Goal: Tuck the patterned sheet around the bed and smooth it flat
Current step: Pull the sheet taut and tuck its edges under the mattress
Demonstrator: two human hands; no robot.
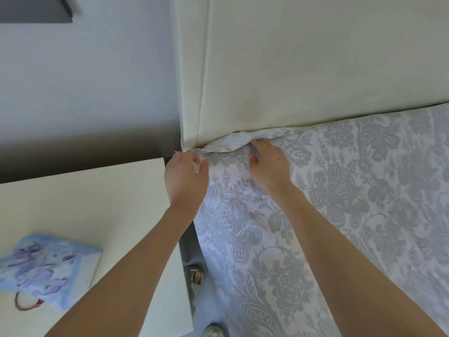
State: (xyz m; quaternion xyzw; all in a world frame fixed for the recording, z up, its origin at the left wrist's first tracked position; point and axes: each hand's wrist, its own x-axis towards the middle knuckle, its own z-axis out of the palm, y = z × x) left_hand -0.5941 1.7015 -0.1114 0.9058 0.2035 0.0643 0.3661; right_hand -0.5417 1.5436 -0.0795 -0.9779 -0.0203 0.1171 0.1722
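The patterned sheet [340,203], white with a grey-blue floral print, covers the bed from the centre to the right edge. Its top left corner is bunched in a fold [230,142] against the cream headboard [303,69]. My left hand [185,181] is at the bed's corner and pinches the sheet's edge between its fingers. My right hand [269,166] rests on the sheet just right of the fold, fingers curled and pressing the fabric toward the headboard. The mattress under the sheet is hidden.
A white bedside table [85,215] stands close on the left, with a blue floral box [46,268] and a reddish cord [24,305] on it. A narrow gap [192,251] runs between table and bed, where my sandalled feet [196,276] show. A grey wall is behind.
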